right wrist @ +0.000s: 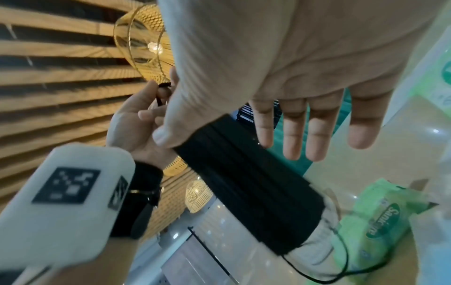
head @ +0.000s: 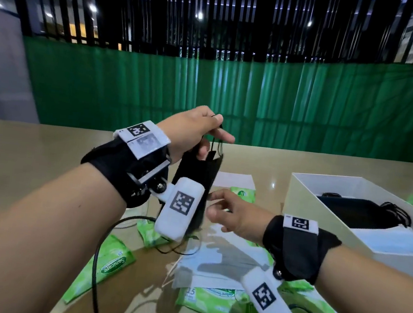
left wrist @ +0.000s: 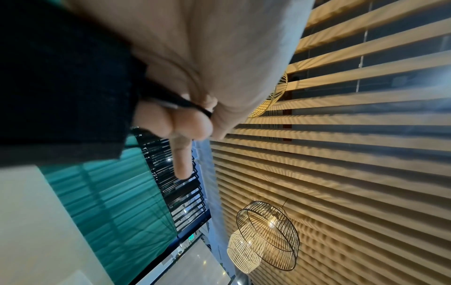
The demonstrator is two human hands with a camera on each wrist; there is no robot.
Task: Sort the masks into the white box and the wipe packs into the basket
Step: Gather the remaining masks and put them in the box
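Wipe packs (head: 212, 298), green: scattered on the near table (head: 32, 162), a pale blue mask (head: 216, 263) lying over them.
Right hand (head: 234, 215): fingers spread loose, holding nothing, beside the hanging black mask (head: 198, 171).
Left hand (head: 195, 132): raised, pinching that mask's ear loop.
White box (head: 299, 190): far right, black and blue masks inside.

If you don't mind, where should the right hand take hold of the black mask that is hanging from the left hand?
Probably its free lower edge, from the right. The black mask hangs lengthwise from an ear loop pinched by the left hand, and the open right hand is already beside that end.
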